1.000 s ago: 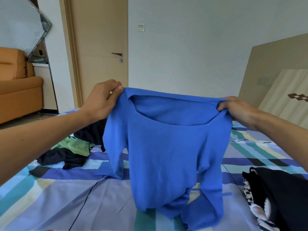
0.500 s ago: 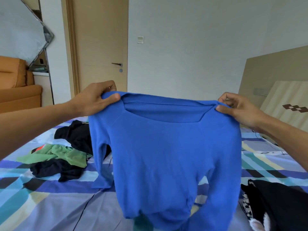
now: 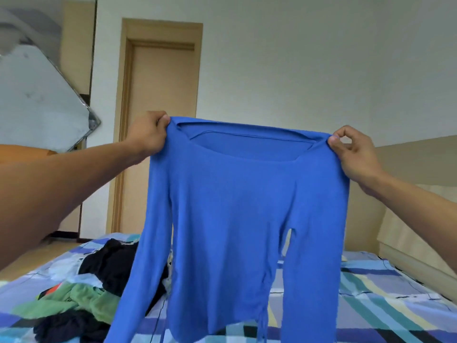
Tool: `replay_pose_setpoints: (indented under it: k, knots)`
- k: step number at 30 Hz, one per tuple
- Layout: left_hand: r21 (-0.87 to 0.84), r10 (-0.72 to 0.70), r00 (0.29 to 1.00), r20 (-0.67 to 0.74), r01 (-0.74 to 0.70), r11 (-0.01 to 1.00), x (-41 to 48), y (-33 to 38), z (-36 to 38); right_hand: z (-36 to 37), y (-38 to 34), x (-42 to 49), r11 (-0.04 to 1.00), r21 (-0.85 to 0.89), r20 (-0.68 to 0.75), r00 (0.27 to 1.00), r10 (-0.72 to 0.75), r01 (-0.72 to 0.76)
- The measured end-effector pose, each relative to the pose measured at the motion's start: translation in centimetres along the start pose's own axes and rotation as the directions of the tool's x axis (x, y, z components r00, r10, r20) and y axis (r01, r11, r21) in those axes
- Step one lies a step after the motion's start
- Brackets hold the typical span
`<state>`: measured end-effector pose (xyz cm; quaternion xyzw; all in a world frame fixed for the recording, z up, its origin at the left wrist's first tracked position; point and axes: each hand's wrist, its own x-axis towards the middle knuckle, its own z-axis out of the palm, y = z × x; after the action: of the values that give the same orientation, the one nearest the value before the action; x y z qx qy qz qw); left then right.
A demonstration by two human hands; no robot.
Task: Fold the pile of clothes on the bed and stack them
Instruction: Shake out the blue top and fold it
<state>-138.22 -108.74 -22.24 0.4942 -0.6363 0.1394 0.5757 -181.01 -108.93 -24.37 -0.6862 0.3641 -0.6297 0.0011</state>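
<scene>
A blue long-sleeved top (image 3: 237,206) hangs spread out in the air in front of me, wide neckline up, both sleeves dangling. My left hand (image 3: 148,133) grips its left shoulder. My right hand (image 3: 351,149) pinches the right shoulder between thumb and fingers. Below and to the left, a heap of unfolded clothes (image 3: 99,288), black, green and dark pieces, lies on the striped bed (image 3: 385,293). The top hides the middle of the bed.
A closed wooden door (image 3: 160,120) stands behind the bed at the left. A beige headboard (image 3: 420,206) runs along the right side. A tilted mirror-like panel (image 3: 37,102) leans at the far left.
Both hands have lifted the blue top higher and pulled it wider, so the sleeves now hang free of the bed. My view has tilted upward; the black folded item at the right is out of sight.
</scene>
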Motion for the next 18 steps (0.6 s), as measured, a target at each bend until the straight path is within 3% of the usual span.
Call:
replay_pose_setpoints:
  k: [2, 4, 7, 10, 15, 18]
  knots:
    - [-0.005, 0.032, 0.999, -0.038, -0.032, 0.999, 1.2, 1.4, -1.0, -0.7, -1.6, 1.0, 0.997, -0.067, -0.044, 0.998, -0.037, 0.034]
    - [0.083, 0.195, 0.979, -0.065, -0.189, 0.978, 2.2, 2.2, -2.4, -1.8, -3.0, 1.9, 0.990, -0.124, -0.068, 0.994, -0.082, 0.073]
    - [0.254, 0.447, 0.894, -0.037, -0.425, 0.869, 3.0, 2.5, -4.5, -3.5, -4.6, 2.9, 0.986, -0.095, -0.045, 0.989, -0.141, 0.136]
    - [0.339, 0.580, 0.814, 0.010, -0.549, 0.764, 3.3, 2.5, -5.6, -4.3, -5.7, 3.1, 0.992, -0.025, -0.019, 0.992, -0.127, 0.126]
    - [0.306, 0.592, 0.798, 0.109, -0.594, 0.744, 2.3, 0.0, -4.2, -2.7, -4.5, 1.7, 0.999, 0.031, 0.104, 0.994, -0.028, 0.025]
    - [0.206, 0.522, 0.797, 0.302, -0.590, 0.781, -1.5, -3.8, -0.2, 0.3, 0.0, -1.1, 0.990, -0.038, 0.330, 0.934, 0.139, -0.134]
